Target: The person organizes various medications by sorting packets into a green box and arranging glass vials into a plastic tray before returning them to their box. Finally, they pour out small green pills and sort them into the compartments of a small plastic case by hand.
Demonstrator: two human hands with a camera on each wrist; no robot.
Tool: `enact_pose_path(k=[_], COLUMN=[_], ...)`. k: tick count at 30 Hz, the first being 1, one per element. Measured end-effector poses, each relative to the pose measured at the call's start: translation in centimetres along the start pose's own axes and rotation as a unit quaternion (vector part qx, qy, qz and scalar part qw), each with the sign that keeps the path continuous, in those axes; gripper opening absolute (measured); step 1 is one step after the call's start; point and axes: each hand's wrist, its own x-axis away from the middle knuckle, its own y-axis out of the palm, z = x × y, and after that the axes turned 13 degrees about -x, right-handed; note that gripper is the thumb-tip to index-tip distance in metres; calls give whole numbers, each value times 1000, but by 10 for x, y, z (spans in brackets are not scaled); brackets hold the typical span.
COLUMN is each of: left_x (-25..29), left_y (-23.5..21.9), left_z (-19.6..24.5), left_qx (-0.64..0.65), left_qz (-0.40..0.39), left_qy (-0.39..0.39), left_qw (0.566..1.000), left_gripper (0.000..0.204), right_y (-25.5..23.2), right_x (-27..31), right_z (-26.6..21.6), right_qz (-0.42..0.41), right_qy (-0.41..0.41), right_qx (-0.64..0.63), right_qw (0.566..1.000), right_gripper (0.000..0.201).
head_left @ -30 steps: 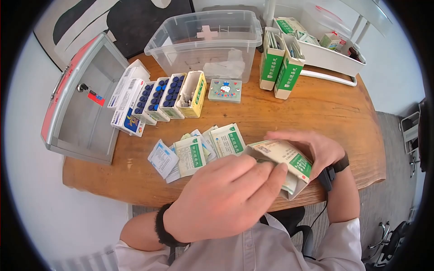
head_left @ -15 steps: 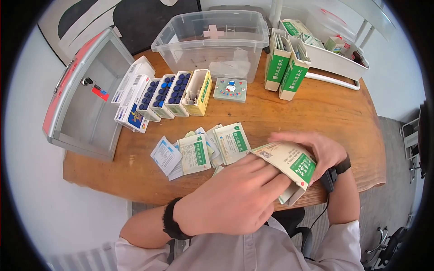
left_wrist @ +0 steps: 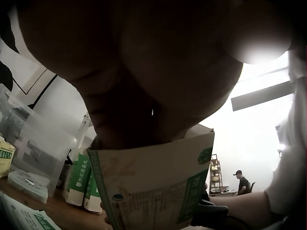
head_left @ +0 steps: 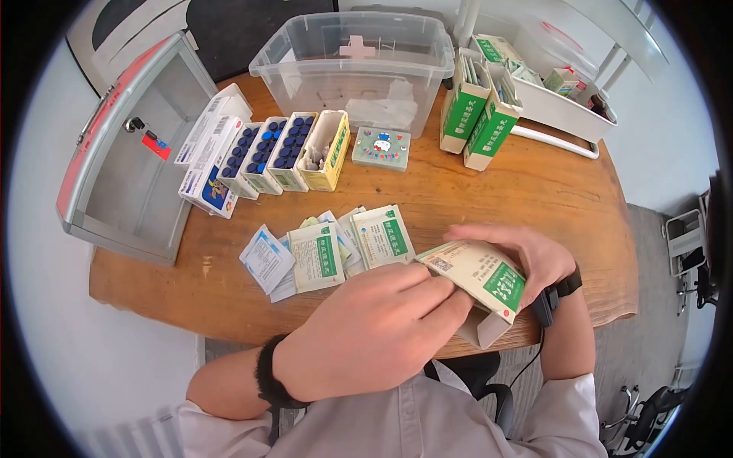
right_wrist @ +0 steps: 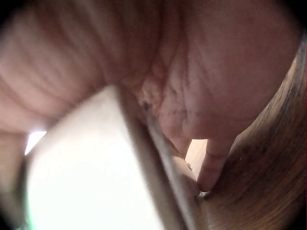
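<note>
A small white and green medicine box (head_left: 481,273) is tilted above the table's front edge, its mouth facing left. My right hand (head_left: 538,256) grips it from the right side; in the right wrist view the palm (right_wrist: 192,62) lies against the box. The left hand (head_left: 374,328) reaches into the mouth, and its fingertips are hidden inside. From the left wrist, dark fingers (left_wrist: 144,110) dip behind the box's front panel (left_wrist: 148,187). I cannot tell what the left fingers hold. Beyond the left hand lie several flat sachets (head_left: 317,256), printed white, green and blue.
Two upright green boxes of sachets (head_left: 489,130) stand beside a white bin (head_left: 565,103). Further left are a clear plastic tub (head_left: 305,84), a flat cartoon case (head_left: 380,149), boxes of blue-capped vials (head_left: 294,145), a yellow box (head_left: 328,164) and a red-trimmed case (head_left: 130,191).
The left fingers have shifted at the box mouth, going deeper and then slightly back left. Sachet edges seen earlier at the mouth's lower side no longer show. The right hand keeps its grip.
</note>
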Motion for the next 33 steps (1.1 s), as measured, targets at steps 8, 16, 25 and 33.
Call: enact_pose_path(k=[8,16,25,33], left_x=[-5,-6,-1,73], left_y=[3,5,20,-23], left_z=[13,14,4,-14], left_qx=[45,35,93,12], left_qz=[-89,-164,-28,-85], left_qy=[-19,-21,5,-58], left_qw=[995,986,995,995], left_gripper=[32,29,33,64], right_y=[-4,-3,0,-7], right_x=[0,0,1,0], right_z=[2,0,4,5], right_qz=[-2,-2,13,-10], right_qy=[-5,-5,7,-20], right_qx=[14,42,-43,-37], right_qw=[1000,999,999,999], right_gripper=[131,130,133,136])
